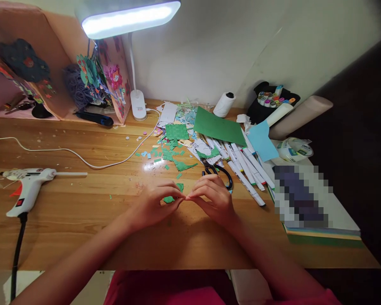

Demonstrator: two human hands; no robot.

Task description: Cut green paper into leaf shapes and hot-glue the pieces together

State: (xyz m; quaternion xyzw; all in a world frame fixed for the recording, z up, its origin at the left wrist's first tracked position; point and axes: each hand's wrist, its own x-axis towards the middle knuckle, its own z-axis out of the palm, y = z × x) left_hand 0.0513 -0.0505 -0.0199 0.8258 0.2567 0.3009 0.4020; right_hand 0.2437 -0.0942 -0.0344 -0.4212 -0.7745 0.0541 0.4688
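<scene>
My left hand (158, 201) and my right hand (213, 199) meet over the front middle of the desk. Thumb and fingers are pinched on each, fingertips touching or nearly so. Whatever lies between the fingertips is too small or hidden to make out. Just behind my left fingers a cut green paper piece (169, 199) shows, partly covered by the hand. Black-handled scissors (229, 177) lie right behind my right hand. Beyond both hands are scattered green paper scraps (169, 154) and a woven-looking green square (177, 131).
White markers (241, 163) fan out at right, by a green sheet (220, 126) and a paper stack (339, 216). A glue gun (31, 186) lies at left, its black cord over the edge. A lamp (138, 106) with a white cable (98, 167) stands behind.
</scene>
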